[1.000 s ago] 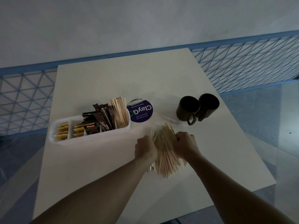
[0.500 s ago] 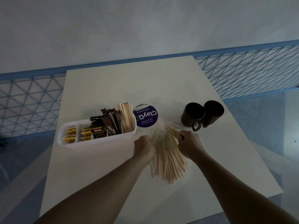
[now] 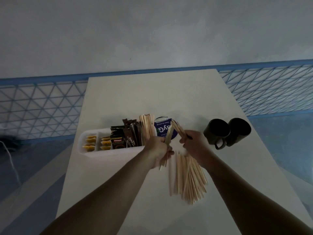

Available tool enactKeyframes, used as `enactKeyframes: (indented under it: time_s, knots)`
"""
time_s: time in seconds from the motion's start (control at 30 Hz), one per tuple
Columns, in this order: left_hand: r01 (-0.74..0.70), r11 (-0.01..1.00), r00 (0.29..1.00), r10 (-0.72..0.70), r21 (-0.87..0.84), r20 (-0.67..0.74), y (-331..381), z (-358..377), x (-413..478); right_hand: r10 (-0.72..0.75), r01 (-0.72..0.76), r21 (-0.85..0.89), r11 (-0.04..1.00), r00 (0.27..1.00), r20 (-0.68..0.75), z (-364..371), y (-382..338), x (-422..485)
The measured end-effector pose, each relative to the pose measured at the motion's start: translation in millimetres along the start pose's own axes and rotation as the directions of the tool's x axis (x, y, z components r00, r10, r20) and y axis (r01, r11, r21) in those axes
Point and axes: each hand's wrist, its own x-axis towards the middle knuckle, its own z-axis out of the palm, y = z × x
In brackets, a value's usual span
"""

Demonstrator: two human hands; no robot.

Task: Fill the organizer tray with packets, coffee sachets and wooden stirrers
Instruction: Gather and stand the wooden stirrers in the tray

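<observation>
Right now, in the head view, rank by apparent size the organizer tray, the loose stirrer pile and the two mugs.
1. organizer tray, though the loose stirrer pile, nearer the camera, runs it close.
2. left mug and right mug: smallest, alike.

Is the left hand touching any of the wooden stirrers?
Touching. The head view shows the left hand gripping a bundle of stirrers that sticks out above and below its fist.
</observation>
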Motion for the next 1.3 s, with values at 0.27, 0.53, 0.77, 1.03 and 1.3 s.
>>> enactKeyframes:
  time_s: [0.27,0.53,0.77,1.03,1.3]
  knots:
    - [-0.119,0.985,0.99,0.109,-0.12,-0.093,34,-39,4,-0.037,0.023,0.299,0.954,0.999,0.04,21,-47,16]
    - [-0.262,0.934,0.948,0.201,-0.242,-0.247,47,-72,10,-0.068,0.031,0.558,0.83,0.997,0.046,53,-82,30]
    - [-0.34,0.925,0.891,0.26,-0.169,-0.372,36,-75,18,-0.002,-0.065,0.726,0.685,0.996,0.091,76,-86,42]
    - [-0.306,0.946,0.83,0.319,0.104,-0.457,14,-61,26,-0.061,-0.1,0.74,0.665,0.98,0.188,96,-57,47]
    - [-0.265,0.914,0.785,0.389,0.307,-0.481,5,-53,29,-0.084,0.062,0.377,0.924,0.995,0.043,97,-51,43]
